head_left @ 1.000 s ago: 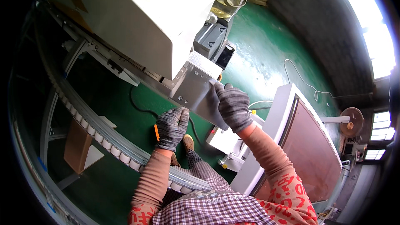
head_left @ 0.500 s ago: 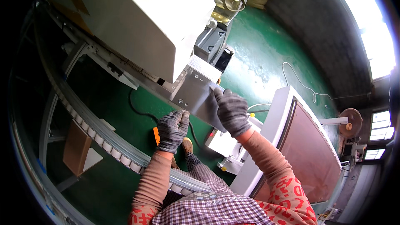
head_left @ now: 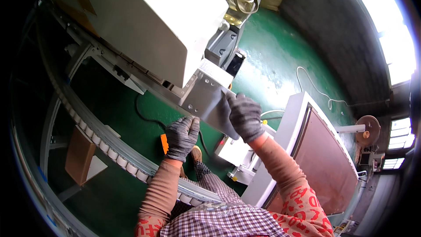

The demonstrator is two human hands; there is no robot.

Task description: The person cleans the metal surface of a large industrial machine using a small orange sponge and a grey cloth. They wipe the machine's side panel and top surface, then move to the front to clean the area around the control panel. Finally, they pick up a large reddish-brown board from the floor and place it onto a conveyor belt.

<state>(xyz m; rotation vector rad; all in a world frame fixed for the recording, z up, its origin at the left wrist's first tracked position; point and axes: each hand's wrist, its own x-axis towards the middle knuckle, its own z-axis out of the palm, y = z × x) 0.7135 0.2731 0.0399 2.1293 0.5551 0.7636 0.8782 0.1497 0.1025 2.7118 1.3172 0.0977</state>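
Both my hands wear grey striped gloves. My left hand (head_left: 180,139) is closed in a pinch, thumb against fingers, by the near edge of a shiny metal plate (head_left: 202,91). My right hand (head_left: 245,118) has its fingers curled closed over the plate's right side, knuckles upward. Whatever either hand pinches is hidden or too thin to make out. The plate juts out from the lower end of a large white machine housing (head_left: 153,22). Small screws dot its surface, and a white printed sheet (head_left: 215,73) lies along its far edge.
A curved roller conveyor (head_left: 112,153) sweeps along my left to my waist. At right stands a white-framed machine with a brownish panel (head_left: 326,162). Beyond the plate are a grey tray (head_left: 223,44) and a clear drink bottle (head_left: 239,6). A black cable (head_left: 147,116) crosses the green floor.
Both hands stay almost in place, still closed. My right hand has shifted very slightly; otherwise the view has moved only a little.
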